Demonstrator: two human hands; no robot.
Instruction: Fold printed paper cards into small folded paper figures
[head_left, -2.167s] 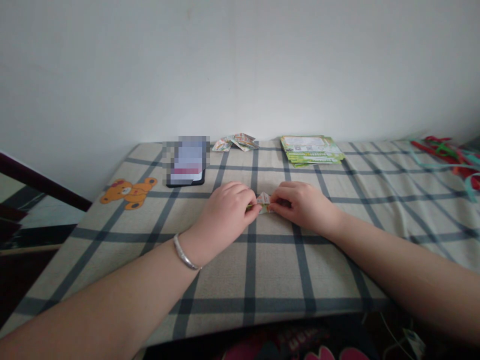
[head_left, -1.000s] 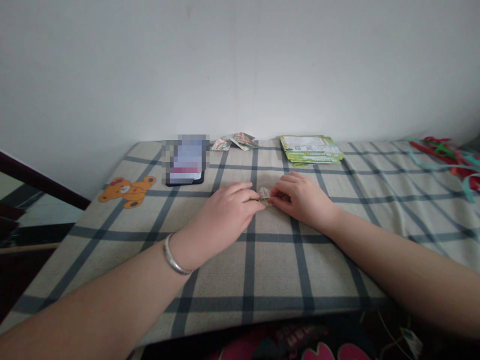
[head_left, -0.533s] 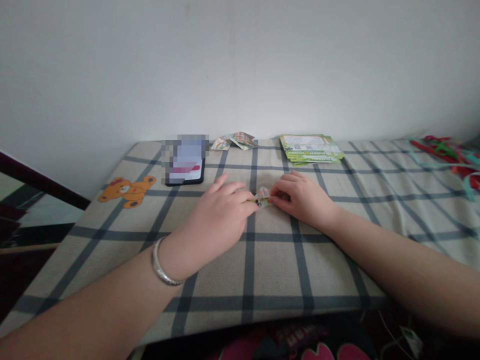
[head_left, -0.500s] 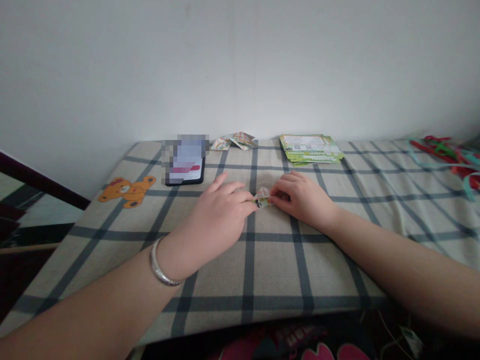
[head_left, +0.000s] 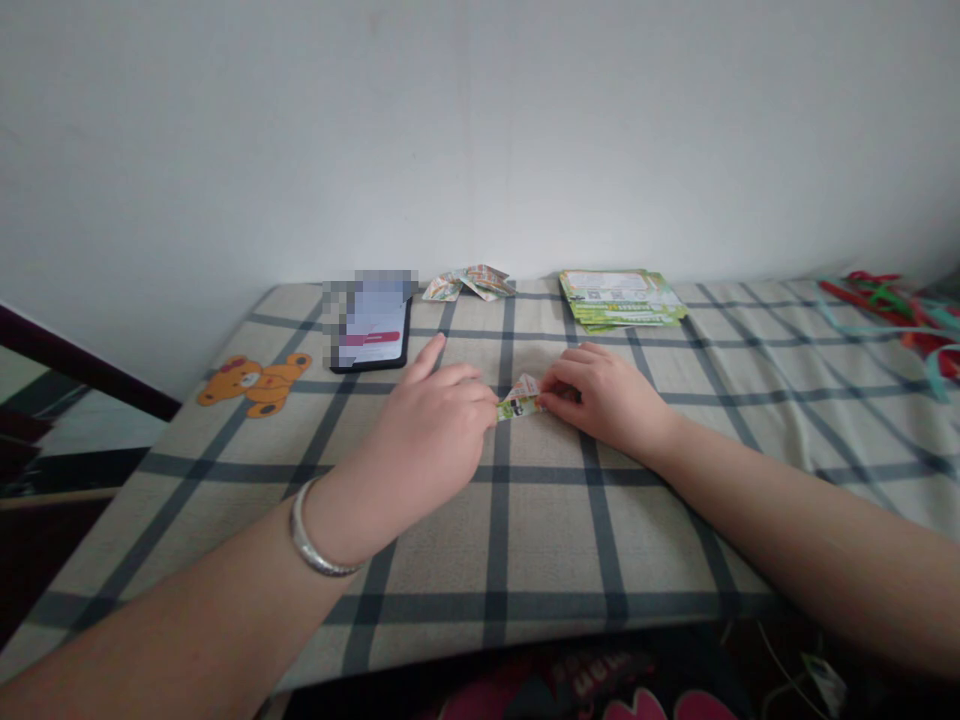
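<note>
A small piece of folded printed paper [head_left: 519, 402], green and white with a pointed top, lies between my hands at the middle of the table. My right hand [head_left: 592, 392] pinches its right end between thumb and fingers. At its left end is my left hand [head_left: 442, 420], wearing a silver bangle [head_left: 309, 535]; the fingertips close on the paper's edge while the index finger sticks out. My left thumb is mostly hidden. Beyond the hands, several folded paper pieces [head_left: 480, 282] sit against the wall, and a stack of green printed sheets [head_left: 624, 298] lies to their right.
A phone [head_left: 375, 335] with a partly blurred screen lies at the back left. Nearby is a flat orange bear cutout [head_left: 255, 382]. Red, green and teal ribbons [head_left: 900, 315] are heaped at the far right. A checked cloth [head_left: 435, 590] covers the table, which meets the wall [head_left: 480, 130].
My left hand has shifted slightly left and now shows more of the folded paper's left end. My right hand stays where it was, holding the paper.
</note>
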